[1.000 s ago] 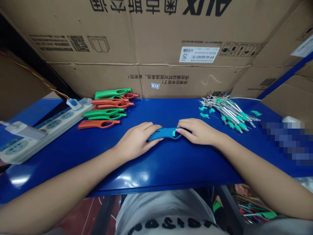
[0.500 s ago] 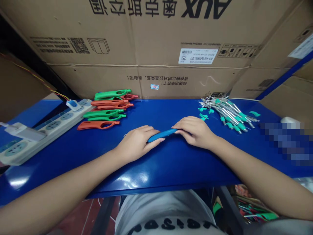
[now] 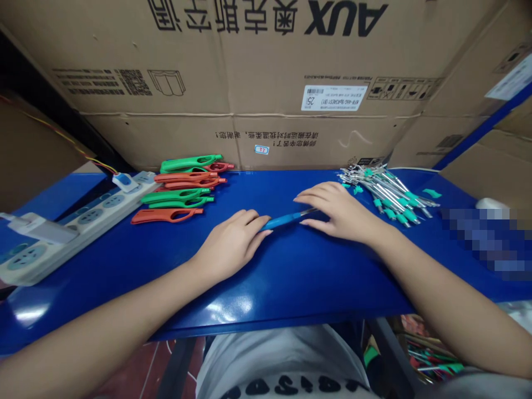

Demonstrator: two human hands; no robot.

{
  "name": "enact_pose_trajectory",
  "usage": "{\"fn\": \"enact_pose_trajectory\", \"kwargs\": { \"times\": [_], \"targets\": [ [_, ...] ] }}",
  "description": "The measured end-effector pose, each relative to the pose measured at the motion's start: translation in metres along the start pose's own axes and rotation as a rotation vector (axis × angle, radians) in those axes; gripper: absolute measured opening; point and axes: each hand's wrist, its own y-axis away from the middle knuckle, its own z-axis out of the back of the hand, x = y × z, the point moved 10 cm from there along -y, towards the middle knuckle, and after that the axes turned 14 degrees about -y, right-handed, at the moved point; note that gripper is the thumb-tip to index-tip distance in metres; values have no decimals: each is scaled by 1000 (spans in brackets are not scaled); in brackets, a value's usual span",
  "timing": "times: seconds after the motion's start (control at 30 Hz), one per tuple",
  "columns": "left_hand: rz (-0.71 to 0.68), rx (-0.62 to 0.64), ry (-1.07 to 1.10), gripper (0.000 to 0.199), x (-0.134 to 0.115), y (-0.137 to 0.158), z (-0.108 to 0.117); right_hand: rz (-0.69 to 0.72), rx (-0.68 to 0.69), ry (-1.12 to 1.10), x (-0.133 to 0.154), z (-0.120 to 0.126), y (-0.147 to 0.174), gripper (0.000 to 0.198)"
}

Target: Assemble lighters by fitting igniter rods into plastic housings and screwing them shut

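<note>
left hand is clamping on blue handle, which is sitting between both hands over blue table. right hand is keeping thumb and fingers apart around metal tip; contact unclear. green-orange casings are lying left, silver rods right.

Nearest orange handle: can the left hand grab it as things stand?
Probably not yet: the left hand grips the blue handle, though nothing visible blocks its way to the orange handle.
</note>
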Motion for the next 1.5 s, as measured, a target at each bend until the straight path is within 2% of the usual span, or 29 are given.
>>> {"fn": "enact_pose_trajectory", "kwargs": {
  "times": [0.07, 0.13, 0.2, 0.27, 0.43, 0.63, 0.83, 1.0, 1.07, 1.17, 1.3, 1.4, 1.5],
  "targets": [
    [21, -13, -20, 32, 8, -1, 2, -110, -1, 74, -30, 7, 8, 47],
    [28, -28, -40, 33, 12, -2, 4, -178, -5, 103, -55, 12, 16, 37],
    [25, -33, -57, 34, 13, -3, 6, -177, -2, 68, -68, 15, 21, 22],
    [18, -25, -58, 35, 12, -3, 6, -142, 3, 12, -70, 15, 21, 19],
    [1, -1, 17, 35, 8, -2, 2, -26, 39, -70, -36, 2, 9, 21],
    [3, 7, 194, 31, 0, 1, 0, 152, 56, 22, 17, -20, -2, 28],
    [65, -37, 453, 27, 4, 1, 0, 274, -9, 129, 36, -19, 2, 29],
    [202, 53, 573, 38, 14, 2, -14, 328, -7, 136, 47, -24, 6, 26],
    [165, 18, 547, 35, 10, 2, -8, 319, 23, 111, 48, -30, 7, 28],
    [32, -96, 443, 27, -2, 6, 9, 289, 76, 33, 47, -37, 8, 29],
    [-147, -220, 186, 22, -21, 15, 25, 226, 140, -133, 44, -43, 9, 29],
    [-207, -299, 7, 22, -30, 21, 32, 185, 171, -223, 43, -43, 8, 28],
    [-227, -326, -31, 21, -31, 21, 34, 163, 165, -260, 40, -40, 7, 25]
  ]
}}
